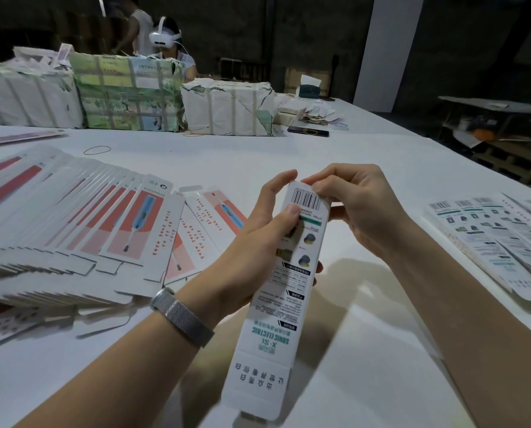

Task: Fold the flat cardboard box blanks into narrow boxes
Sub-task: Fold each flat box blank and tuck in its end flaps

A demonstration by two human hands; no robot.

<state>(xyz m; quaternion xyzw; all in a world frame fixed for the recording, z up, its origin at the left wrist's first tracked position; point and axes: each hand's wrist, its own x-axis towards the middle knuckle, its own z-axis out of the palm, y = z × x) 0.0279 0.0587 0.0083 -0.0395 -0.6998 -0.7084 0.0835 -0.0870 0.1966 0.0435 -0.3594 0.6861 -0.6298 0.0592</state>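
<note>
Head view, narrow box [292,273] gripped by left hand [259,239], right hand [350,205] pinching its far end flap.

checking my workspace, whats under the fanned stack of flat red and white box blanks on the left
The fanned stack of flat red and white box blanks lies on the white table, with more flat blanks poking out beneath its near edge. Anything farther underneath is covered.

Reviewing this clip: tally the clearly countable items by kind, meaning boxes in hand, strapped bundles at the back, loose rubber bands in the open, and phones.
Box being folded, held by left hand and right hand: 1
Strapped bundles: 3
Rubber band: 1
Phone: 1
Total: 6
</note>
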